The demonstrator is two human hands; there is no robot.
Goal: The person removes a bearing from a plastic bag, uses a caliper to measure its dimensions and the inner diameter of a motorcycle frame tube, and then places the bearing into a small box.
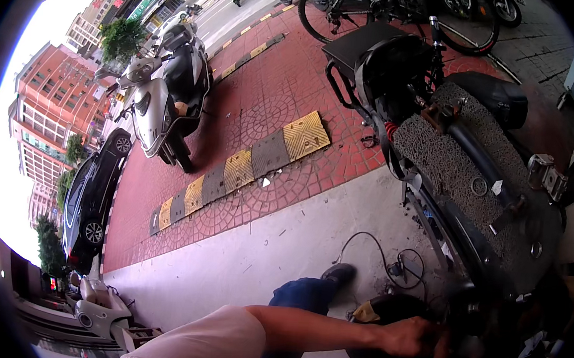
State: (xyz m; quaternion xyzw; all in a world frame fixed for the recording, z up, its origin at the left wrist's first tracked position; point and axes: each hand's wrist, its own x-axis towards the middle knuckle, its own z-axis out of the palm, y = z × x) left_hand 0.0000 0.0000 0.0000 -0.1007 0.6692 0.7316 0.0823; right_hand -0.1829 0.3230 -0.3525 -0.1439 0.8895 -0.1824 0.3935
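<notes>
My left hand [406, 337] reaches across the lower right with its fingers curled closed. What they hold, if anything, is lost in the dark beside the black scooter's parts. Of my right hand [443, 353], only a dim part shows close to the left one, its fingers hidden in shadow. Both hands are at the lower end of a partly stripped black scooter [356, 47]. A grey textured floor mat [429, 149] covers its footboard, with a dark tube [478, 152] and a metal ring [478, 186] lying on it. Under my left forearm is a rounded black part [394, 307] with a tan patch [366, 312].
A black cable [379, 242] loops over the grey concrete [283, 238] near my shoe [339, 274]. A yellow-and-black ramp strip [240, 166] crosses the red paving. Beyond are a silver scooter [166, 94], a dark car [93, 192] and a bicycle [332, 12]. A pale scooter [95, 308] stands lower left.
</notes>
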